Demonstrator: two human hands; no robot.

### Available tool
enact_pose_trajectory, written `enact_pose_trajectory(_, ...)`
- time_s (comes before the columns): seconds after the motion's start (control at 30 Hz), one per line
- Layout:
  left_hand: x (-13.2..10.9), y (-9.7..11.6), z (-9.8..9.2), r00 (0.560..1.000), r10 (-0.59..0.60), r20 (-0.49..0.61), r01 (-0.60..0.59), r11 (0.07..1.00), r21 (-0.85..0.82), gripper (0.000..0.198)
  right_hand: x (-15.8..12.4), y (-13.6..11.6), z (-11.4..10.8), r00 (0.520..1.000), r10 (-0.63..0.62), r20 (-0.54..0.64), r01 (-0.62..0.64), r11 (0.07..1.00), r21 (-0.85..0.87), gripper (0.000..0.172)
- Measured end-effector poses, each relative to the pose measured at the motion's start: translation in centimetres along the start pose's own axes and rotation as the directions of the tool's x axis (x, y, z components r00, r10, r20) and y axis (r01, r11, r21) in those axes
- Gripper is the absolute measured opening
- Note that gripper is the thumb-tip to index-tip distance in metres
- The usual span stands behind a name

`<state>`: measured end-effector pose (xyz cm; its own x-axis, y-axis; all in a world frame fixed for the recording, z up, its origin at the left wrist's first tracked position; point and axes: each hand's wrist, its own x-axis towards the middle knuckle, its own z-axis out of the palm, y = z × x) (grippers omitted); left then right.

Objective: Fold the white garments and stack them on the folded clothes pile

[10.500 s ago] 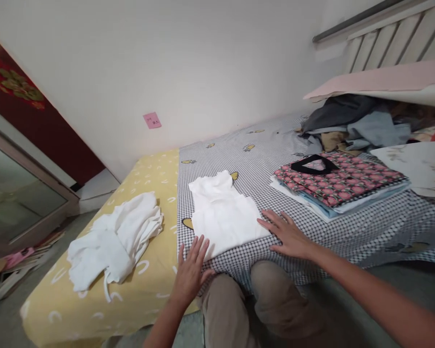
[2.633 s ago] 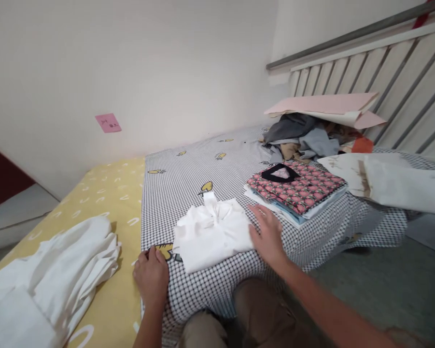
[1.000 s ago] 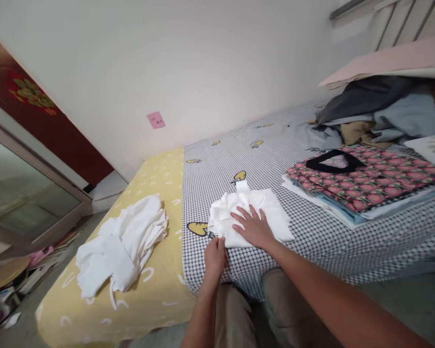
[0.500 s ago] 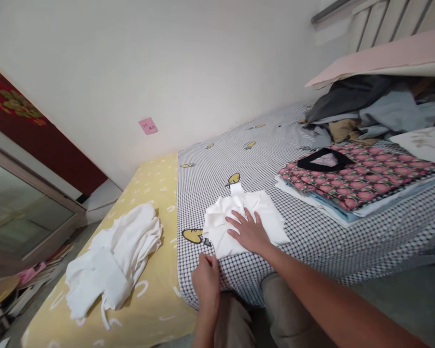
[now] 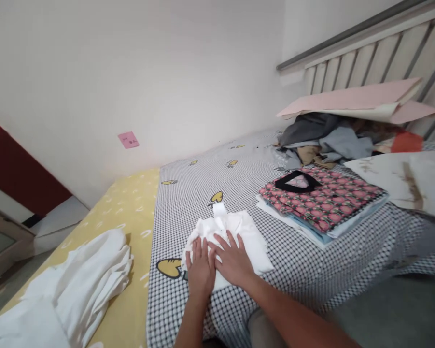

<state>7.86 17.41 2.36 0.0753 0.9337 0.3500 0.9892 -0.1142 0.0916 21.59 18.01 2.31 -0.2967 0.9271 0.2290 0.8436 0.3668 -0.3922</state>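
Note:
A folded white garment [image 5: 255, 246] lies on the checked part of the bed cover, with a white tag or strip [image 5: 219, 210] sticking out at its far edge. My left hand [image 5: 200, 268] rests flat on the garment's left side, fingers spread. Beside it, my right hand [image 5: 233, 261] presses flat on the middle, its fingers also apart. The fingertips of both hands nearly meet. Parts of the cloth are hidden under my palms.
A crumpled white garment [image 5: 83, 280] lies on the yellow cloth [image 5: 135, 193] at left. To the right sits a stack topped by a pink floral garment [image 5: 333, 198] with a black collar. Behind it are heaped clothes [image 5: 311, 130] under a pink sheet [image 5: 355, 99].
My left hand has moved from the garment's near left corner onto its top and opened flat. My right hand stays on the garment. The view has turned to the right.

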Motion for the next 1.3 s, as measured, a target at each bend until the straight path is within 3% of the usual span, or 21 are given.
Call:
enact_pose_trajectory(0.13,-0.3,-1.4,2.5,0.998,-0.053,0.023,0.053,0.998,-0.023,0.055,0.0,-0.2,-0.7,1.0,-0.006,0.012,0.005,1.0,0.029,0.054)
enact_pose_trajectory(0.33,0.0,-1.5,2.6,0.998,-0.061,0.003,0.061,0.998,-0.027,0.056,0.3,0.2,-1.2,1.0,0.03,-0.007,-0.03,0.998,0.047,0.062)
enact_pose_trajectory(0.47,0.0,-0.8,2.0,0.995,-0.094,0.024,0.095,0.995,-0.017,0.057,-0.8,2.8,-1.9,0.989,0.065,-0.13,-0.071,0.997,-0.036,0.058)
enact_pose_trajectory(0.63,-0.1,0.0,1.5,0.993,-0.113,0.044,0.112,0.993,0.026,0.056,-3.1,6.7,-2.6,0.979,0.178,-0.099,-0.195,0.96,-0.202,0.052)
enact_pose_trajectory(0.8,-0.1,0.1,1.7,0.993,-0.114,0.029,0.113,0.993,0.027,0.054,-3.9,8.3,-2.6,0.99,0.11,-0.084,-0.128,0.96,-0.248,0.052)
enact_pose_trajectory(1.0,-0.2,0.0,2.3,0.993,-0.121,-0.01,0.121,0.993,-0.009,0.053,-5.7,11.1,-3.2,0.997,-0.053,-0.051,0.039,0.967,-0.252,0.051)
enact_pose_trajectory(1.07,-0.2,0.0,2.6,0.991,-0.125,-0.037,0.124,0.992,-0.026,0.053,-6.3,12.2,-3.4,0.997,-0.061,-0.053,0.048,0.974,-0.22,0.049)
enact_pose_trajectory(1.17,-0.3,0.0,3.1,0.99,-0.122,-0.077,0.119,0.992,-0.043,0.052,-5.7,13.4,-4.3,0.993,0.038,-0.11,-0.043,0.998,-0.047,0.047)
enact_pose_trajectory(1.3,-0.4,0.0,3.6,0.985,-0.117,-0.125,0.113,0.993,-0.042,0.051,-0.6,12.6,-7.3,0.933,0.178,-0.311,-0.118,0.972,0.204,0.05)
